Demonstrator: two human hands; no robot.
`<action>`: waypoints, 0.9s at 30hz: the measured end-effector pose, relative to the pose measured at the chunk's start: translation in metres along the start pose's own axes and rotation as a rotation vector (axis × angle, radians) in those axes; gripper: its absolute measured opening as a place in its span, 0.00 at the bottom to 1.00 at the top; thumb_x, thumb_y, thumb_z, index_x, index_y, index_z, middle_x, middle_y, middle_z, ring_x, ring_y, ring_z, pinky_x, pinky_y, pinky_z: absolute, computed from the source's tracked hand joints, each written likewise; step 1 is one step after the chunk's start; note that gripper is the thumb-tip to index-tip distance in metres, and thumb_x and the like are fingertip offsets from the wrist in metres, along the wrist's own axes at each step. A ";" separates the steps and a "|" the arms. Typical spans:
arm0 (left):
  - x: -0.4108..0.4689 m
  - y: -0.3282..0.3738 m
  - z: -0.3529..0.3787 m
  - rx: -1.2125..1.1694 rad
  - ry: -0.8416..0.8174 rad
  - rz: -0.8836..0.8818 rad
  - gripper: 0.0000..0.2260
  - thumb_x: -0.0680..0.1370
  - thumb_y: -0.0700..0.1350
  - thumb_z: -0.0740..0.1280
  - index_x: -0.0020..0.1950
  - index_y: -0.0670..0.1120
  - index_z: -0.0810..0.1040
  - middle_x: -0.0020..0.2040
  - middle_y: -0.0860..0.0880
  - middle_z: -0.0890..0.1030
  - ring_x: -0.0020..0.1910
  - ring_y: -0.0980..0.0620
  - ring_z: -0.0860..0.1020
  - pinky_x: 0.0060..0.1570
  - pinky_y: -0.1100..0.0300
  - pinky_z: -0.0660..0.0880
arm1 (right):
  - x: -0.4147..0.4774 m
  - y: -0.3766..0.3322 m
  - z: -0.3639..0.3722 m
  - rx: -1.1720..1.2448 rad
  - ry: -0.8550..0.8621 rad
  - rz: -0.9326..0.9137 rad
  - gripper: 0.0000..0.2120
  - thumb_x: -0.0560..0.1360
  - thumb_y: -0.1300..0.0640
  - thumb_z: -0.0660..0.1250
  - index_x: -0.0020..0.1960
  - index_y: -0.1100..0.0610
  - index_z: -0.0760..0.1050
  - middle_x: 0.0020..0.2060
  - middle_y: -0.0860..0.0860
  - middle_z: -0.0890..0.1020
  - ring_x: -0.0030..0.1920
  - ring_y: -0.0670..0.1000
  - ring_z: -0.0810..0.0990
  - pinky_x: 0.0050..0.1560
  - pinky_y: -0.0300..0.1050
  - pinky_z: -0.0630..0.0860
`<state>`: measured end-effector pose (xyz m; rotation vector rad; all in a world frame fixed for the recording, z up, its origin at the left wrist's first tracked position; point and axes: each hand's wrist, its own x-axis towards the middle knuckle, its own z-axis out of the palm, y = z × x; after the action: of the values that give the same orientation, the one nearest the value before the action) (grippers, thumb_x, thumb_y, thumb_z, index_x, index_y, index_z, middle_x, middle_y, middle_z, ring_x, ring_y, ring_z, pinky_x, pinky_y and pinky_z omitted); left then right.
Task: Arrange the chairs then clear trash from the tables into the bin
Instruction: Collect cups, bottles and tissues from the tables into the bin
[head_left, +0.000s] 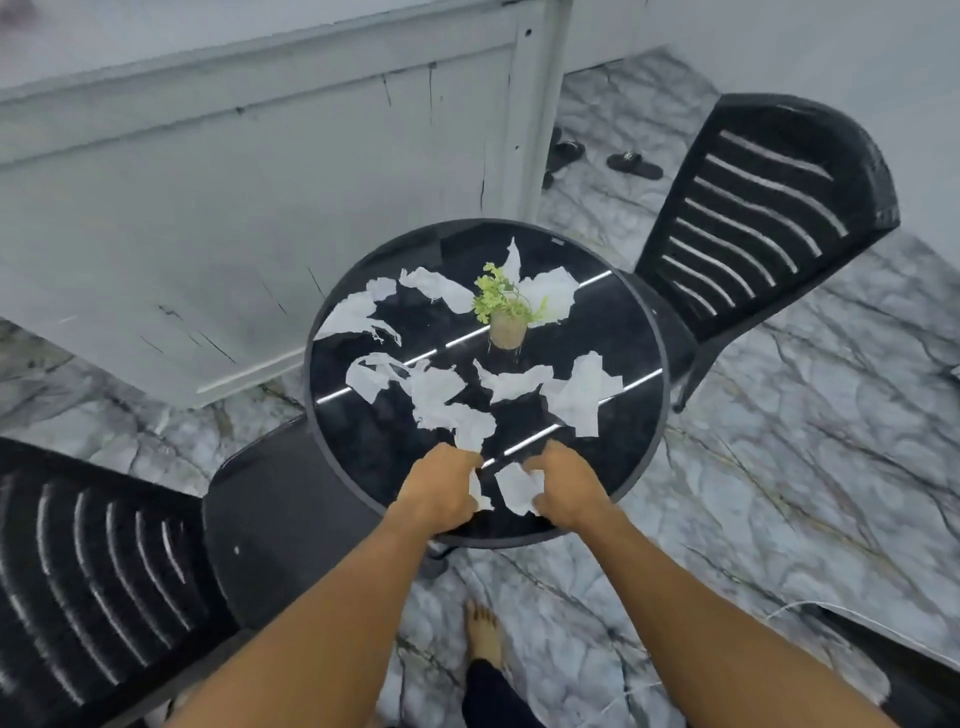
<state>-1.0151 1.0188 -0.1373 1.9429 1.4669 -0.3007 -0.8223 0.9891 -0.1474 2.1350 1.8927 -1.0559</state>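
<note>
**Both hands picking torn paper at the near edge of the round table**

The round black table (374, 452) stands on a marbled floor (779, 467). The person leans over its near side with both bare arms stretched forward.

The left hand (441, 488) hovers over the near rim of the table with its fingers curled, pinching a narrow paper scrap (477, 493) between thumb and fingertips. Just beside it, also over the near rim, the right hand (566, 486) curls its fingers on a second scrap (514, 488). The two scraps lie close together between the hands.

The torn paper pieces (584, 392) lie scattered over the rest of the tabletop, from its middle to its far edge, some overlapping. A small potted plant (506, 312) stands upright a little beyond the table's centre, with paper touching it on the far side.

A slatted black chair (769, 208) sits against the table's far right side. A second black chair (104, 571) sits at the near left, its seat tucked partly under the tabletop. Beyond the table, a pair of dark sandals (634, 165) lies on the floor near a grey panelled wall (208, 182). A bare foot (483, 634) stands on the floor just short of the table.
</note>
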 end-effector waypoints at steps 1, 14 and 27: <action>0.001 -0.001 0.004 0.032 -0.021 0.001 0.16 0.74 0.37 0.67 0.61 0.46 0.80 0.57 0.46 0.78 0.55 0.43 0.78 0.55 0.50 0.78 | 0.003 0.001 0.002 0.021 0.006 -0.007 0.15 0.70 0.67 0.67 0.54 0.56 0.82 0.51 0.55 0.77 0.53 0.57 0.79 0.53 0.50 0.78; 0.053 0.000 -0.031 0.113 0.129 0.097 0.22 0.76 0.41 0.70 0.70 0.46 0.73 0.66 0.46 0.72 0.64 0.44 0.72 0.56 0.48 0.76 | 0.059 0.015 -0.043 -0.121 0.211 0.019 0.19 0.75 0.58 0.68 0.65 0.49 0.77 0.74 0.52 0.63 0.73 0.58 0.59 0.64 0.55 0.69; 0.072 -0.029 -0.053 0.123 0.321 -0.052 0.35 0.73 0.40 0.70 0.78 0.50 0.61 0.77 0.44 0.62 0.74 0.42 0.61 0.57 0.48 0.75 | 0.097 -0.017 -0.046 -0.410 0.109 -0.196 0.47 0.68 0.63 0.70 0.78 0.43 0.49 0.79 0.53 0.42 0.63 0.59 0.68 0.47 0.51 0.79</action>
<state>-1.0284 1.1116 -0.1483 2.1282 1.7400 -0.1060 -0.8198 1.0973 -0.1599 1.8378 2.1739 -0.5190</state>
